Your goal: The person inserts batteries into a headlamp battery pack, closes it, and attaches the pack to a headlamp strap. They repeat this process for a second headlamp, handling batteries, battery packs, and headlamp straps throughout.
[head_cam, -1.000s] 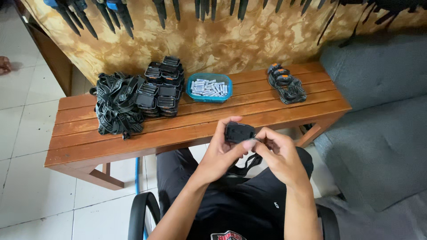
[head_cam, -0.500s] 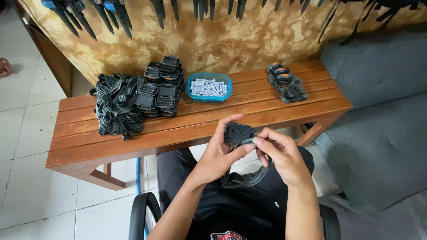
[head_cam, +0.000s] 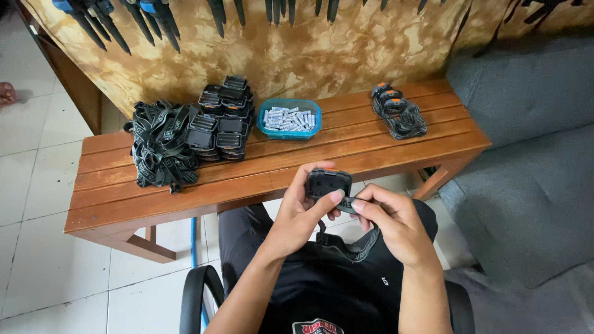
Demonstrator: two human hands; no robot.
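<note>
A slatted wooden bench [head_cam: 124, 198] stands on white floor tiles [head_cam: 37, 272], beside a grey sofa [head_cam: 532, 185].

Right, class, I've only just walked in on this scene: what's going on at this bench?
A seated person holds a small black headlamp body in the left hand, while the right hand grips the black strap that hangs down from it into the lap. On the wooden bench in front lie a heap of black straps, a stack of black lamp bodies, a blue tray of small silver pieces, and a few strapped headlamps.
</note>
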